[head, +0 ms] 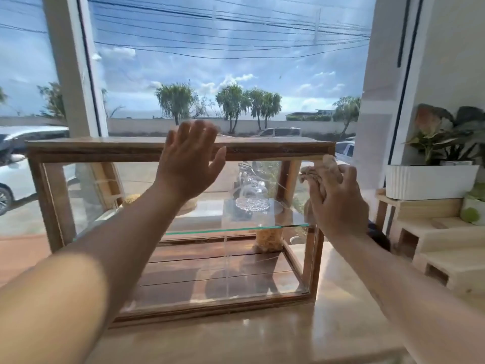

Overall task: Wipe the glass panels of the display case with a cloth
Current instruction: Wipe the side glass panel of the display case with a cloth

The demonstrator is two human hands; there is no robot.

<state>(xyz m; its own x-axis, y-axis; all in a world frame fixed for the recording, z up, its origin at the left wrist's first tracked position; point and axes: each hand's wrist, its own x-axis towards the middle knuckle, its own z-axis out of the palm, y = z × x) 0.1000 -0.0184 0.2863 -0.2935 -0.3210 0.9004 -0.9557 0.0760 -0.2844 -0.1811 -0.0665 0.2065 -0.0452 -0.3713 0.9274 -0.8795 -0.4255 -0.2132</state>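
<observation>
A wooden-framed glass display case (262,147) stands on a counter before a big window. My left hand (190,164) is spread open, its fingers resting over the case's top wooden rail. My right hand (337,198) holds a beige crumpled cloth (319,170) against the upper right corner of the case, by the right glass panel. A glass shelf (236,228) crosses the inside and carries a clear glass dome on a dish (252,198). A jar of yellowish pieces (269,240) stands on the wooden floor below.
The pale polished counter (262,334) runs in front of and right of the case. At the right are stepped light wooden crates (443,258) with a white ribbed planter (430,181) of leafy plants. The window (223,61) shows parked cars and trees outside.
</observation>
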